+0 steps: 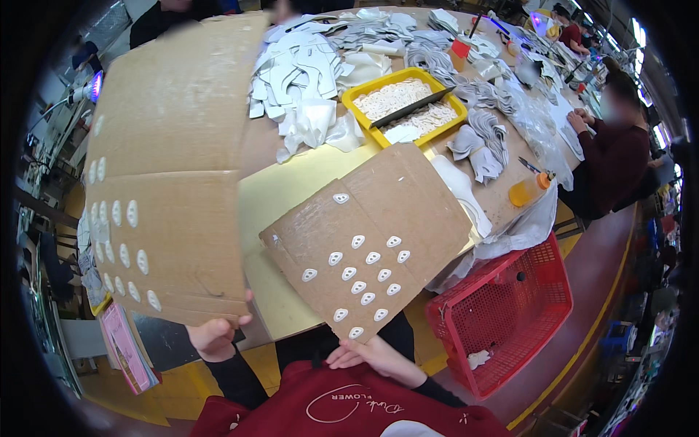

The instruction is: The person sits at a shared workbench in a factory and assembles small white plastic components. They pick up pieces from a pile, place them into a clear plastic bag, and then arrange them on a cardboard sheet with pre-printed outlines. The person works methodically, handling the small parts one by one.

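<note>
Head view | left hand [213, 336] grips the lower edge of a large cardboard sheet [171, 167] raised upright | right hand [371, 355], fingers spread, supports a smaller cardboard sheet [368, 244] dotted with white pieces above the worktop [291, 189].

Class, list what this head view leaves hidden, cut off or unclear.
- Left hand: fingers behind the large cardboard sheet.
- Table left part: covered by that sheet.
- Right hand: fingers under the smaller cardboard sheet.
- Yellow tray contents: too small to identify.

left hand [213, 336] fingers hidden behind cardboard [171, 175]
</note>
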A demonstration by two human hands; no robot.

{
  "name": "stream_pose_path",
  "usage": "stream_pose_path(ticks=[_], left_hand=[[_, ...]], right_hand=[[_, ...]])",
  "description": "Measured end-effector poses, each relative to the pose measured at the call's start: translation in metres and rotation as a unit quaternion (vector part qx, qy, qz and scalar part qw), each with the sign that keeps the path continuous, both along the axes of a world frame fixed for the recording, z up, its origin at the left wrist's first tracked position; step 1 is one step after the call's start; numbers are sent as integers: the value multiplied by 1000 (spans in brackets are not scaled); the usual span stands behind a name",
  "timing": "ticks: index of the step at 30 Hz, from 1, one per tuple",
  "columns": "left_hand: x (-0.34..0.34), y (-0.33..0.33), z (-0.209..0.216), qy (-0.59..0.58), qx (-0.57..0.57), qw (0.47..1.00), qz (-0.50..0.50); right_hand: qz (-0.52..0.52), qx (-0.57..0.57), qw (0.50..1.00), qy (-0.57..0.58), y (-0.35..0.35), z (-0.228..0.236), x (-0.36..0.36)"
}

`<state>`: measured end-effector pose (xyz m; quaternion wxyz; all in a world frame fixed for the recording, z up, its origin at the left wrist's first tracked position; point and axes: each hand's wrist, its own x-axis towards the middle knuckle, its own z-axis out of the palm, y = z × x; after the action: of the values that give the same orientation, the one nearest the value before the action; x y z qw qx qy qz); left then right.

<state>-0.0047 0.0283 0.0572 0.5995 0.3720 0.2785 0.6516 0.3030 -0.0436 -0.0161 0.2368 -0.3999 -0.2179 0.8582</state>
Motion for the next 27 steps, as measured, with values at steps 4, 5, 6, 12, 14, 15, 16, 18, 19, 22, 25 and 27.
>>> stream_pose_path(ticks=[4, 5, 6, 12, 14, 15, 16, 18, 19, 22, 25, 27], left_hand=[[34, 6, 6, 50, -10, 990, -132], [43, 6, 10, 45, -49, 986, -153], [52, 7, 13, 39, -90, 980, -172], [82, 20, 11, 126, -143, 942, -277], [86, 23, 2, 128, -151, 937, -288], [88, 24, -3, 124, -162, 934, -295], [90, 24, -7, 126, -157, 938, -282], [93, 24, -14, 131, -148, 943, -269], [95, 25, -16, 133, -145, 943, -267], [96, 26, -14, 145, -139, 940, -276], [97, 25, -6, 142, -151, 937, -280], [94, 23, 2, 110, -176, 932, -297]], right_hand=[[82, 77, 978, -176, 26, 12, 24], [75, 102, 971, -204, 31, 13, 28], [58, 86, 972, -211, 34, 13, 29], [-149, -37, 988, -30, 30, -15, 21], [-209, -70, 974, 49, 23, -21, 20], [-239, -100, 964, 66, 20, -23, 19], [-259, -135, 953, 78, 17, -23, 20], [-266, -60, 953, 134, 13, -23, 19], [-263, -20, 951, 162, 12, -23, 18], [-174, 52, 976, 115, 14, -23, 21], [-5, 123, 991, -45, 16, -14, 40], [132, 217, 947, -197, 19, 2, 63]])
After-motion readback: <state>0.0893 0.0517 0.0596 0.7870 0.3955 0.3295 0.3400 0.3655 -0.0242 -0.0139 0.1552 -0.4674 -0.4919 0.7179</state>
